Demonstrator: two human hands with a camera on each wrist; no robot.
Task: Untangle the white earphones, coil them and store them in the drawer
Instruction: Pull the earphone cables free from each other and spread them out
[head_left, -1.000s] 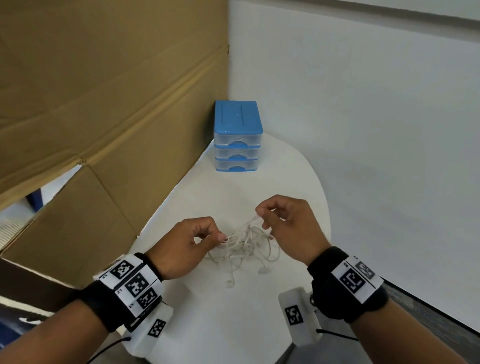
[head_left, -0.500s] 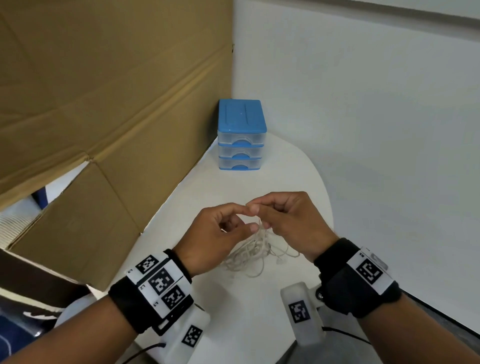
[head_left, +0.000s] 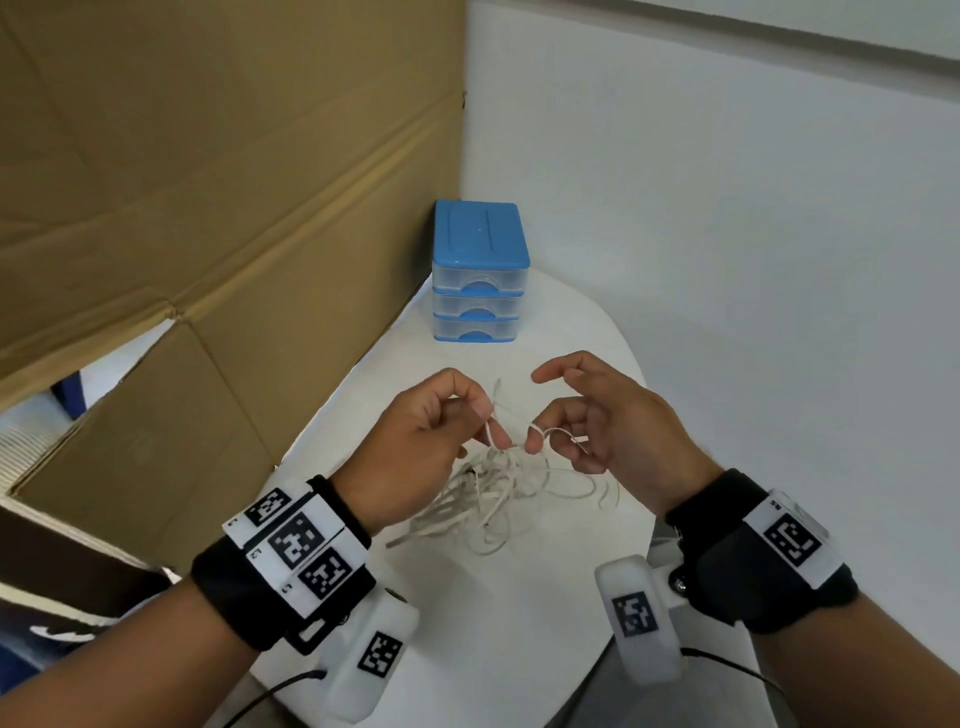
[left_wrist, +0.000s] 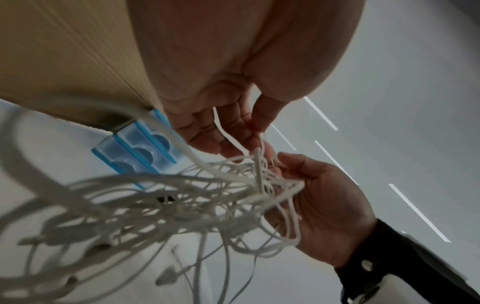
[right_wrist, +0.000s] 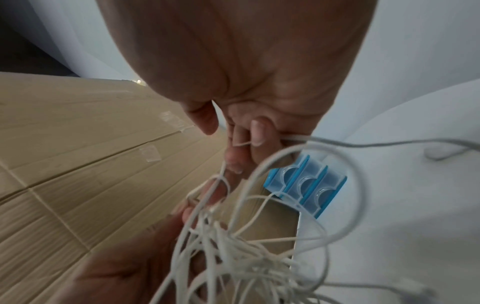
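Note:
A tangled bundle of white earphones (head_left: 493, 488) (left_wrist: 207, 197) (right_wrist: 228, 246) hangs between both hands above the white table (head_left: 519, 597). My left hand (head_left: 441, 431) pinches a strand (left_wrist: 255, 142) between thumb and fingers near the top of the tangle. My right hand (head_left: 582, 421) hooks a loop of cord (right_wrist: 244, 144) around a curled finger, with the index finger stretched out. The two hands sit a few centimetres apart. The blue-topped three-drawer box (head_left: 480, 270) (left_wrist: 140, 152) (right_wrist: 306, 187) stands at the table's far end with all drawers closed.
A big cardboard sheet (head_left: 208, 208) walls off the left side, close to the drawer box. A white wall (head_left: 727, 260) runs along the right. The table's curved edge (head_left: 631, 364) lies just right of my right hand.
The hands, which had come together pinching the cord, have drawn apart and lifted the tangle. My right hand now has a loop around a finger and its index finger stretched out.

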